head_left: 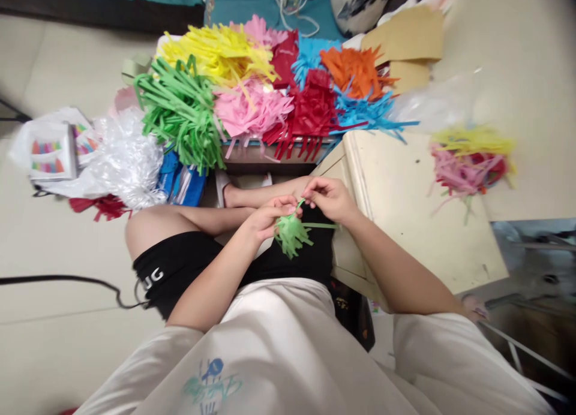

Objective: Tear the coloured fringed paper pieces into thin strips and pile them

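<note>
Above my lap, a green paper tassel [292,234] with a fringed lower end hangs from my left hand [269,216], whose fingers close round its top. My right hand [330,199] pinches the thin twisted green end that rises from the tassel. A narrow green strip [320,225] sticks out sideways toward the right, below the right hand. Beyond my knees lie fringed paper bundles: green [182,112], yellow [220,52], pink [252,109], red [314,103], orange [355,70] and blue [364,110].
A cream wooden cabinet top [414,223] stands close on my right; a mixed heap of paper strips [472,160] lies near its far corner. To the left are crinkled clear plastic [128,157] and printed packs [51,151]. A black cable [67,279] runs in from the left.
</note>
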{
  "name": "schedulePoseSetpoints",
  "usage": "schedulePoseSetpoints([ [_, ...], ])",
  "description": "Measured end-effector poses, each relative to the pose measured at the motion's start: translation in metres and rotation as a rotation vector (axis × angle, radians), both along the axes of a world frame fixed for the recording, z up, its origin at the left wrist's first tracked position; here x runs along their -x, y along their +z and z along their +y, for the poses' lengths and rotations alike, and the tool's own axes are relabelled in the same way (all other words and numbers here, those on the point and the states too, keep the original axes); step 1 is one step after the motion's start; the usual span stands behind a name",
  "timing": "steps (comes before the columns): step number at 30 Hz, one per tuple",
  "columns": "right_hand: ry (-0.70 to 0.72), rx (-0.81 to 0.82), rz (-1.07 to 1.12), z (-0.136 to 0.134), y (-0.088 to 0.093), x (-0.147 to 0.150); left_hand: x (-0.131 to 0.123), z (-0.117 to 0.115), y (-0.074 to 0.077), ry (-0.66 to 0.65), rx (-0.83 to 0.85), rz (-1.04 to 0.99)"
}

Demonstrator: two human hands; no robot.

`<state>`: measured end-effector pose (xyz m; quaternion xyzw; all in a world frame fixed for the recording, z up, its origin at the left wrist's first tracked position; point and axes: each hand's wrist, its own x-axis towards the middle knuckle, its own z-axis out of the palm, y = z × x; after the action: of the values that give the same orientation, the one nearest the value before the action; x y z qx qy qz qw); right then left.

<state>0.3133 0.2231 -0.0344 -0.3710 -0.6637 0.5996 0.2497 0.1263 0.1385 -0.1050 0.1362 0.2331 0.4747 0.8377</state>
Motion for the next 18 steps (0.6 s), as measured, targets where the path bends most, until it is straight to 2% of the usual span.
schedulePoseSetpoints([
  [4,-0.112,-0.027,-0.028,-0.004,0.001,-0.001,-0.005,-0.003,0.007,0.016,0.003,-0.042],
  [7,-0.335,-0.171,-0.046,0.017,0.009,-0.027,-0.006,-0.007,0.006,0.008,0.032,-0.067],
  [11,-0.755,-0.412,-0.044,0.084,0.042,-0.099,-0.006,-0.011,-0.004,-0.034,0.139,0.031],
  [13,-0.928,-0.484,-0.191,0.128,0.058,-0.136,-0.006,-0.013,-0.008,-0.045,0.170,0.074],
  [15,-0.999,-0.479,-0.575,0.170,0.069,-0.165,-0.007,-0.014,-0.011,-0.027,0.187,0.106],
  [18,-0.969,-0.415,-0.787,0.215,0.074,-0.190,-0.011,-0.015,-0.012,0.034,0.218,0.157],
])
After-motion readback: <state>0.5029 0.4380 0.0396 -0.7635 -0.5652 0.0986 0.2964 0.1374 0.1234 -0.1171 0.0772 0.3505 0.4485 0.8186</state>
